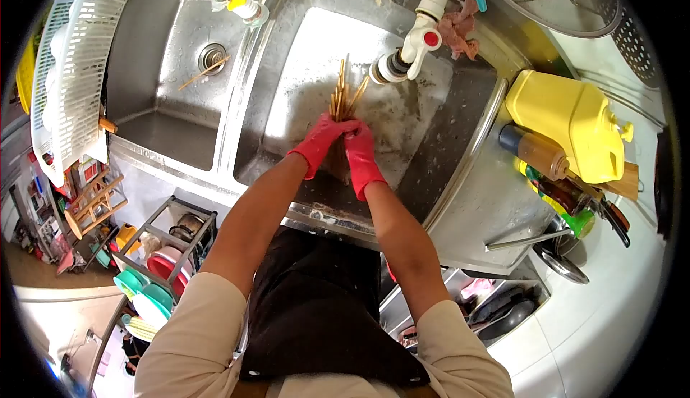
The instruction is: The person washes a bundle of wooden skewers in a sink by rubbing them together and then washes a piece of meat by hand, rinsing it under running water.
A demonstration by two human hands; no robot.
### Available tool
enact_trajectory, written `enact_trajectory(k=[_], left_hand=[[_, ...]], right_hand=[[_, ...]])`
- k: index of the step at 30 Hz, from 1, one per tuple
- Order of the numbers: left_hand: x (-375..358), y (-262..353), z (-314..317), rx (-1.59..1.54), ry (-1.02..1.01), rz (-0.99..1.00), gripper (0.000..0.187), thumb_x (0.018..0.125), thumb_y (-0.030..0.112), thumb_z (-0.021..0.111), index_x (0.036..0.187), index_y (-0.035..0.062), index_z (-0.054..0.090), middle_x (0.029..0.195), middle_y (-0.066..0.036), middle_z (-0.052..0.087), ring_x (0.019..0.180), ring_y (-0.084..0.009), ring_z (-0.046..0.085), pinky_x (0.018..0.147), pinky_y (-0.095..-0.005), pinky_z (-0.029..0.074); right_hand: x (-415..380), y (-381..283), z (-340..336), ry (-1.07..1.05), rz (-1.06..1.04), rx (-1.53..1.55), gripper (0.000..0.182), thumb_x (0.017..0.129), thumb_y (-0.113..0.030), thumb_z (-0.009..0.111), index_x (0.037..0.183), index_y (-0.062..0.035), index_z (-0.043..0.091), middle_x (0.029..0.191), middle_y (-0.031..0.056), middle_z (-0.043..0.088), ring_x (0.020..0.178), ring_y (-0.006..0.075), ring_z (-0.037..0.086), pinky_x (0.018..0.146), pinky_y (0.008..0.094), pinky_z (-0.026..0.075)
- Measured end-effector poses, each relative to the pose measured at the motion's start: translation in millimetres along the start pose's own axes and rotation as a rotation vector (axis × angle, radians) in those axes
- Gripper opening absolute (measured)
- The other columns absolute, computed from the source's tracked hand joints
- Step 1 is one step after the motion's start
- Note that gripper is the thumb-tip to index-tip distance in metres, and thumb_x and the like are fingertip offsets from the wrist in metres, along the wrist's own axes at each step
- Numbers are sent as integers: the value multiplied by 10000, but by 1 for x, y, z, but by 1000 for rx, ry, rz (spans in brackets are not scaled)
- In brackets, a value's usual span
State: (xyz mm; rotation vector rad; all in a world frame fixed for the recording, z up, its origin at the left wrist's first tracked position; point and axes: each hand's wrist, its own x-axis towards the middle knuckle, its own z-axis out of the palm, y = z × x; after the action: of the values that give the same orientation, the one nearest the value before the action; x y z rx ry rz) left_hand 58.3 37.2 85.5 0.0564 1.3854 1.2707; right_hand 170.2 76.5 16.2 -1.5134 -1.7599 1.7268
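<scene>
Sticks (343, 99), bundled, gripped by left hand (317, 143) and right hand (362, 155) over the sink (309, 56)

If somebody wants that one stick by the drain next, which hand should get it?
Probably the left hand. It's nearer the lone stick, just across the divider. Both hands grip the bundle of sticks, so the right hand could hold that.
</scene>
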Motion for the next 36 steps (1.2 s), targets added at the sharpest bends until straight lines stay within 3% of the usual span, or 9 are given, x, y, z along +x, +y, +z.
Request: enact_trajectory(k=[2,4,7,10,13,19,23,28,36], left_hand=[[-14,18,2,-82,48,-110,226,787,112,699,947,-30,626,796,-51,651,697,-130,606,642,-256,504],[-16,26,-2,-138,11,-107,185,791,112,688,911,-20,639,774,-57,656,679,-139,612,631,-266,504],[-4,19,-11,-219,20,-70,151,789,114,685,876,-6,656,759,-68,665,668,-153,624,611,-286,506],[25,12,-17,-291,105,-50,168,808,133,670,925,16,643,833,-74,673,728,-169,635,641,-311,515],[27,38,-28,-378,1,-161,242,835,133,640,1049,38,579,981,-104,668,867,-224,650,744,-371,540],[18,17,-48,-456,-62,-339,265,867,117,589,1122,64,539,1062,-110,653,1040,-254,612,882,-406,512],[21,8,-63,-11,-25,-330,226,825,207,664,1018,90,646,1019,-63,662,894,-181,639,806,-297,497],[34,9,-74,-53,-45,-195,184,731,138,726,878,30,700,797,-46,670,774,-135,616,712,-262,472],[17,68,-30,-226,64,-137,265,785,186,726,988,24,676,879,-79,691,804,-174,639,709,-322,516]], right_hand=[[5,10,0,-18,-45,-48,151,838,-34,580,974,-16,643,926,56,658,864,151,600,752,286,471],[18,23,-9,-407,25,416,187,846,0,580,1019,-18,649,963,46,657,892,148,604,771,269,469],[6,-29,-28,-398,315,545,237,837,27,596,1066,-14,640,1000,39,652,899,142,603,802,261,469],[14,-36,-18,-284,118,802,340,825,34,584,1160,-18,594,1082,46,631,953,144,591,832,269,473],[33,-4,-27,-252,104,399,411,830,16,553,1239,-29,535,1143,51,603,990,127,568,833,277,474],[12,-27,-26,-620,346,582,421,860,-62,554,1278,-35,517,1084,30,611,922,101,559,804,273,467],[17,-1,-7,-587,382,320,383,890,-181,592,1236,-23,557,986,8,636,862,106,567,783,267,462],[26,-44,3,-443,128,-81,364,935,-302,540,1146,-18,622,913,55,646,797,120,545,746,289,453],[60,-65,-7,-408,322,307,510,937,-461,494,1214,-35,539,974,88,631,787,190,578,679,311,486]])
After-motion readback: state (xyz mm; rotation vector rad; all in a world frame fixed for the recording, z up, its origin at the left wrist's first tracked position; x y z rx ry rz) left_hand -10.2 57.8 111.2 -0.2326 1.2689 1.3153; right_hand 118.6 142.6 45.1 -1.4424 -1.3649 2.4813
